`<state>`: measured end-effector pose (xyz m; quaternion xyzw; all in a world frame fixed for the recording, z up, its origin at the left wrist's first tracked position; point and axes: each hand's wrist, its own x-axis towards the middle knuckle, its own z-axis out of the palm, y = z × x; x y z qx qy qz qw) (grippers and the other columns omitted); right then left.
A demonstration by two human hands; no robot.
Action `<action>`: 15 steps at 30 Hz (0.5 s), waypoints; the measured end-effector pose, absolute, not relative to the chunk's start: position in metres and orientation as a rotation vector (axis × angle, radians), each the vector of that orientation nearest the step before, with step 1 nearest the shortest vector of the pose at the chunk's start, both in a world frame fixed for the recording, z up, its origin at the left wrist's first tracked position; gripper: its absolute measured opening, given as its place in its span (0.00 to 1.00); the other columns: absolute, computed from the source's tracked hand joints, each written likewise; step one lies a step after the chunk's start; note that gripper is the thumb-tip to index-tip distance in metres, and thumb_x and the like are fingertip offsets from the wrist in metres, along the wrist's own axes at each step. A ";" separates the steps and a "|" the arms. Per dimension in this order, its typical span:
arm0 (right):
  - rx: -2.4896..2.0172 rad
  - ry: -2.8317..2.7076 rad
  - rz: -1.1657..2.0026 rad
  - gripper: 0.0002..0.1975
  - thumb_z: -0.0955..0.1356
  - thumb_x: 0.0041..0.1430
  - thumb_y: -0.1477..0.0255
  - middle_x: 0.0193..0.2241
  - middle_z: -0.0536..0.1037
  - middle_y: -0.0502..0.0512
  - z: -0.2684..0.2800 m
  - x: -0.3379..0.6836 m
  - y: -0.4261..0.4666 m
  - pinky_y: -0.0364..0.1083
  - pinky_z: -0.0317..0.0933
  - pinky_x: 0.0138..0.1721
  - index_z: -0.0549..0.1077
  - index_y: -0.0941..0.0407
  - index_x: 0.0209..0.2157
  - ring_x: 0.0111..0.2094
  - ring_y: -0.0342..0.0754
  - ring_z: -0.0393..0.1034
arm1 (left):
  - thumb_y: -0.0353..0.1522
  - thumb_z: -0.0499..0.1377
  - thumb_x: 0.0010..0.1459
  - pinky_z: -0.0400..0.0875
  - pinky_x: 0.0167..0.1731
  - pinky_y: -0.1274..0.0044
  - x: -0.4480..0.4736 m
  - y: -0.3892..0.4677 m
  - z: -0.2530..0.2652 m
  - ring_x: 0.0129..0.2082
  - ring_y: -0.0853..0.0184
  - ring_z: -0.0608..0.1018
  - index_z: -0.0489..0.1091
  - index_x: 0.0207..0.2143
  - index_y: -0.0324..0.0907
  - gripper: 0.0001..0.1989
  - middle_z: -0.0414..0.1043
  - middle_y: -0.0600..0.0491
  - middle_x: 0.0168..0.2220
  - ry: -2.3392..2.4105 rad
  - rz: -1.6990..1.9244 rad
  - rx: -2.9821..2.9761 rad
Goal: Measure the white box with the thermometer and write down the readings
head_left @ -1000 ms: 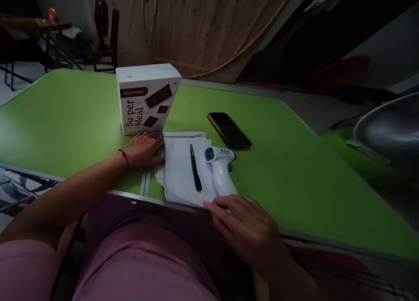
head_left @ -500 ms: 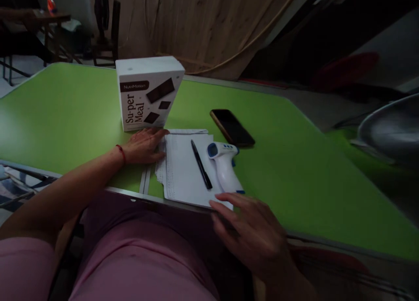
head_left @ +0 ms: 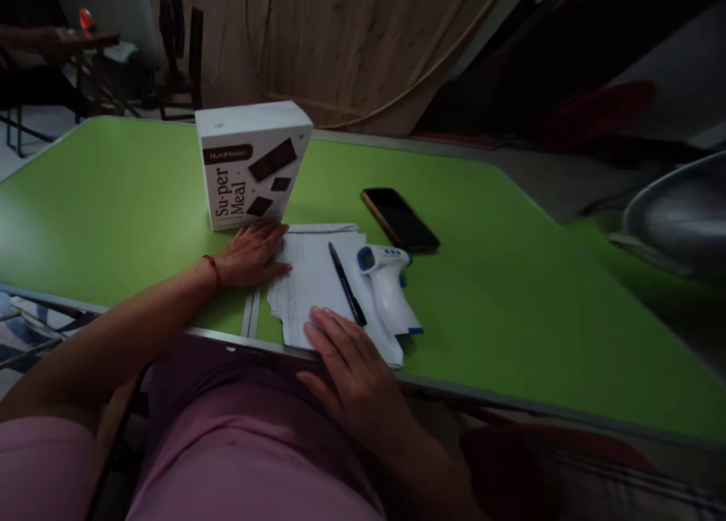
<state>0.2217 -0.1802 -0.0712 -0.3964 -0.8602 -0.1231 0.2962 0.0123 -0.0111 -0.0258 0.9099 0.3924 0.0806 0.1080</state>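
My left hand (head_left: 252, 256) lies flat with its fingers stretched out, thumb on the left edge of a stack of white paper (head_left: 309, 279). Its fingertips reach the foot of an upright white box (head_left: 249, 173) printed "Su-per Meal". At the near edge of the paper is my right hand (head_left: 355, 366), fingers extended and nothing held, its fingertips over the lower part of the sheet. A black pen (head_left: 347, 283) lies slanted on the paper, just beyond the right fingers. To the pen's right, a white and blue infrared thermometer (head_left: 390, 290) lies partly on the sheets.
A dark smartphone (head_left: 400, 218) lies on the green table (head_left: 499, 294) beyond the thermometer. A silver rounded object (head_left: 681, 211) stands at the right. Behind are a wooden panel (head_left: 363, 44), a chair (head_left: 181, 60) and, at far left, part of a person by a small table.
My right hand has moved left, from beside the thermometer's handle to the paper's lower edge. The left thumb has slid slightly onto the paper. Box, pen, thermometer and phone have stayed put.
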 end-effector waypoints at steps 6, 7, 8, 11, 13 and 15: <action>-1.040 -2.274 -0.443 0.20 0.66 0.68 0.66 0.52 0.78 0.72 -0.079 0.218 -0.177 0.58 0.68 0.54 0.71 0.66 0.54 0.57 0.61 0.71 | 0.42 0.60 0.63 0.57 0.65 0.56 0.016 -0.013 -0.024 0.68 0.46 0.60 0.54 0.66 0.31 0.37 0.59 0.33 0.66 1.245 0.236 2.658; -1.041 -2.265 -0.459 0.20 0.66 0.68 0.66 0.52 0.79 0.72 -0.080 0.218 -0.177 0.58 0.68 0.54 0.71 0.66 0.54 0.56 0.61 0.71 | 0.42 0.61 0.62 0.58 0.64 0.56 0.016 -0.014 -0.022 0.67 0.45 0.62 0.55 0.66 0.31 0.37 0.60 0.33 0.66 1.267 0.243 2.656; -1.043 -2.258 -0.468 0.19 0.67 0.68 0.66 0.51 0.79 0.71 -0.080 0.217 -0.176 0.58 0.68 0.54 0.71 0.66 0.53 0.56 0.61 0.71 | 0.41 0.61 0.62 0.59 0.63 0.56 0.016 -0.014 -0.021 0.65 0.45 0.63 0.56 0.65 0.31 0.36 0.62 0.33 0.65 1.290 0.252 2.653; -1.050 -2.248 -0.466 0.19 0.67 0.68 0.66 0.52 0.79 0.71 -0.081 0.217 -0.176 0.57 0.68 0.54 0.71 0.65 0.53 0.56 0.60 0.71 | 0.38 0.60 0.62 0.63 0.60 0.57 0.013 -0.016 -0.014 0.61 0.46 0.67 0.61 0.62 0.32 0.29 0.67 0.35 0.59 1.336 0.276 2.657; -1.054 -2.246 -0.454 0.19 0.67 0.68 0.67 0.52 0.79 0.71 -0.081 0.217 -0.177 0.57 0.68 0.54 0.71 0.64 0.54 0.56 0.60 0.71 | 0.34 0.59 0.63 0.65 0.59 0.57 0.011 -0.016 -0.010 0.60 0.47 0.68 0.66 0.57 0.32 0.23 0.70 0.36 0.56 1.332 0.292 2.679; -1.059 -2.239 -0.446 0.18 0.68 0.67 0.68 0.52 0.79 0.71 -0.081 0.216 -0.177 0.57 0.68 0.54 0.71 0.64 0.54 0.57 0.60 0.71 | 0.32 0.59 0.62 0.65 0.60 0.59 0.010 -0.015 -0.008 0.59 0.49 0.69 0.70 0.52 0.34 0.18 0.71 0.38 0.55 1.301 0.303 2.703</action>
